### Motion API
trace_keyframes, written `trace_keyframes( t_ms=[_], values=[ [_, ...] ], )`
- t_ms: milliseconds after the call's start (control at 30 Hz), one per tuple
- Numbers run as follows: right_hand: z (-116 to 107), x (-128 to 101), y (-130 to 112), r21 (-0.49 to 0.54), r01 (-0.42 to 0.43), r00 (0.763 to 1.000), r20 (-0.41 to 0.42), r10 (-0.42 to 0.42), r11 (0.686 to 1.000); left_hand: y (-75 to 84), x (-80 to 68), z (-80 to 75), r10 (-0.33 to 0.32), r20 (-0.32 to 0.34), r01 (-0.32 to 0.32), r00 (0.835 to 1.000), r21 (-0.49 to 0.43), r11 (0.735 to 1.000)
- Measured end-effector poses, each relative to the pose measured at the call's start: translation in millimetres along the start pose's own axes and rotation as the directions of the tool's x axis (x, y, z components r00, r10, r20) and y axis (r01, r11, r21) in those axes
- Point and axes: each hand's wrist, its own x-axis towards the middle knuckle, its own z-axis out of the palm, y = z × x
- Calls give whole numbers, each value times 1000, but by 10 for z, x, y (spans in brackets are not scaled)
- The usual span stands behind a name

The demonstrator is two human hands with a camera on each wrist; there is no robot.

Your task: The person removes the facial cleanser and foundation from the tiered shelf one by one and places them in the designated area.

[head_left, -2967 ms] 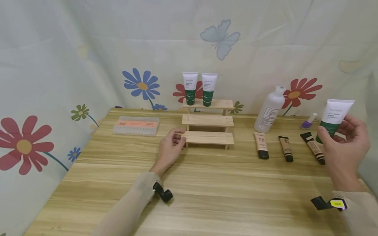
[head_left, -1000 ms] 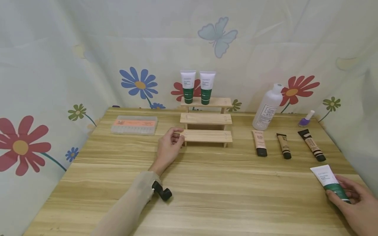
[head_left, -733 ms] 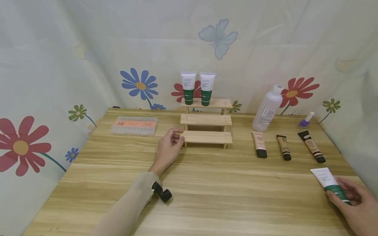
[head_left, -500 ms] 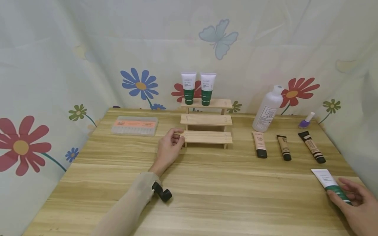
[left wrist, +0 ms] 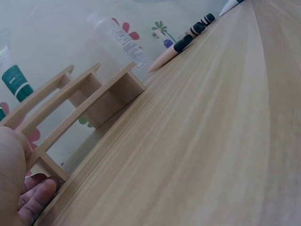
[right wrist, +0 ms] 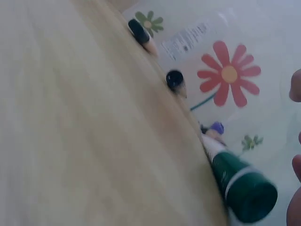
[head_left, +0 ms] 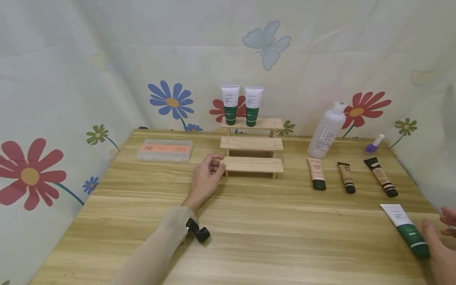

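At the table's right edge the right hand [head_left: 439, 241] is cut off by the frame; its fingers look loose and spread, just beside the cap of a green-and-white tube [head_left: 406, 229] lying flat, holding nothing. Left hand [head_left: 206, 178] curls its fingers against the end of the lowest step of a wooden rack [head_left: 253, 164]. Two like tubes [head_left: 242, 105] stand on top; three slim tubes [head_left: 347, 177] lie beside one bottle [head_left: 325, 130].
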Motion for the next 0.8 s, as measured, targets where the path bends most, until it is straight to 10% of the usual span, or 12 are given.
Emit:
trace_keyframes(
  t_ms=[433, 800],
  values=[
    [513, 314, -869, 310, 126, 946, 249, -209, 942, 6, 2, -19, -1, 3, 1, 1000, 0, 1000],
    [1358, 415, -1658, 607, 50, 828, 419, -373, 793, 12, 1, -20, -11, 8, 11, 1000, 6, 1000]
  ],
)
